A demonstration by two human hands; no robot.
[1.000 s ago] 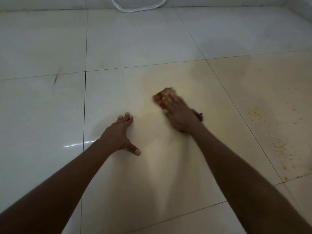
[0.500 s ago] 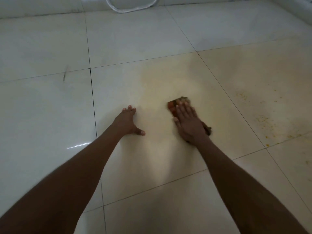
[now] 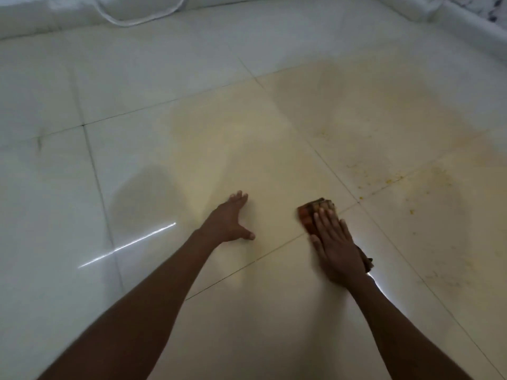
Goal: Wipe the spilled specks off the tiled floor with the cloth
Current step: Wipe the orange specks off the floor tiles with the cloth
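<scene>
cloth [image 3: 315,212] on floor [image 3: 192,160], specks [image 3: 389,182] right

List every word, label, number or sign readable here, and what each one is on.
None: no writing shows on the pale glossy tiled floor, the orange-brown patterned cloth under the right hand, or the white cord by the wall.

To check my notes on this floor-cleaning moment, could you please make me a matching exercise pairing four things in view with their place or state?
Things:
1. left hand
2. right hand
3. cloth
4. yellow specks

Places or states:
A. scattered on the tiles to the right of the cloth
B. bare and spread flat on the floor, with nothing under it
C. pressed flat on top of the cloth
D. orange-brown, on the floor, partly covered by a hand

Pairs: 1-B, 2-C, 3-D, 4-A
</scene>
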